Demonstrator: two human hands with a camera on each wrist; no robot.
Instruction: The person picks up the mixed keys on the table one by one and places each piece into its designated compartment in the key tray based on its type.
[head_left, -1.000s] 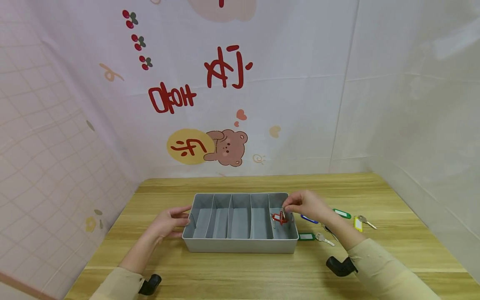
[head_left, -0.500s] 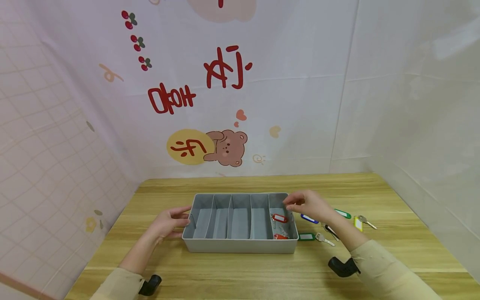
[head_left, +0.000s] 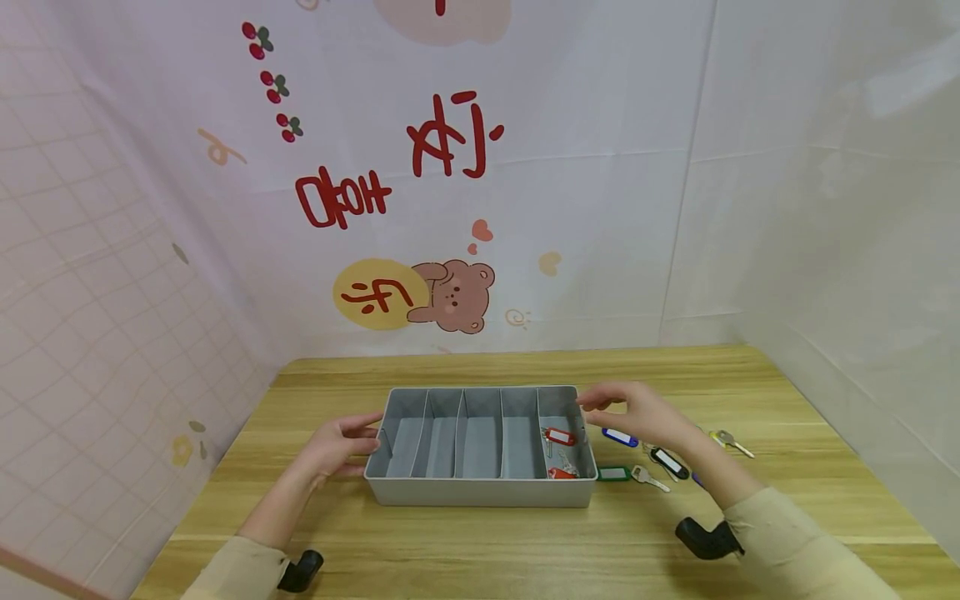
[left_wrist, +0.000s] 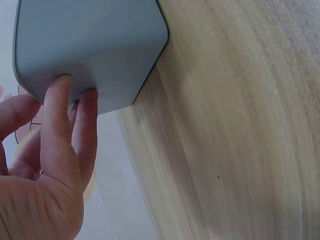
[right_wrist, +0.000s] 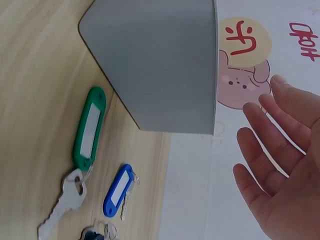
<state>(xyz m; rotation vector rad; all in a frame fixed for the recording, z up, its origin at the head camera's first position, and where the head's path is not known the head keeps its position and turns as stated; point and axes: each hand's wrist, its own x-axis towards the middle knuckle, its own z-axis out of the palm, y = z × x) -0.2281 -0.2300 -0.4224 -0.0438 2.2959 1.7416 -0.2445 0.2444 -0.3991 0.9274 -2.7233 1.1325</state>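
A grey divided box (head_left: 480, 492) with several compartments stands on the table. Its rightmost compartment holds a red key tag (head_left: 559, 436) with a key and, nearer the front, a second red key tag (head_left: 562, 473). Fingertips of my left hand (head_left: 341, 446) press on the outside of the box's left wall; the left wrist view shows them lightly bent against the grey side. Just beyond the right rim hovers my right hand (head_left: 630, 412), fingers spread and nothing in it, as the right wrist view (right_wrist: 285, 145) confirms.
Right of the box lie a green key tag (head_left: 613, 473) with its key (head_left: 649, 478), a blue key tag (head_left: 618, 437) and a black key tag (head_left: 670, 463). Another key (head_left: 733, 443) lies farther right; more tags are partly hidden by the right forearm. A printed curtain (head_left: 600, 208) hangs behind.
My right hand let go of a red-tagged key, which dropped into the rightmost compartment, then drew back to the right past the rim. My left hand has stayed at the box.
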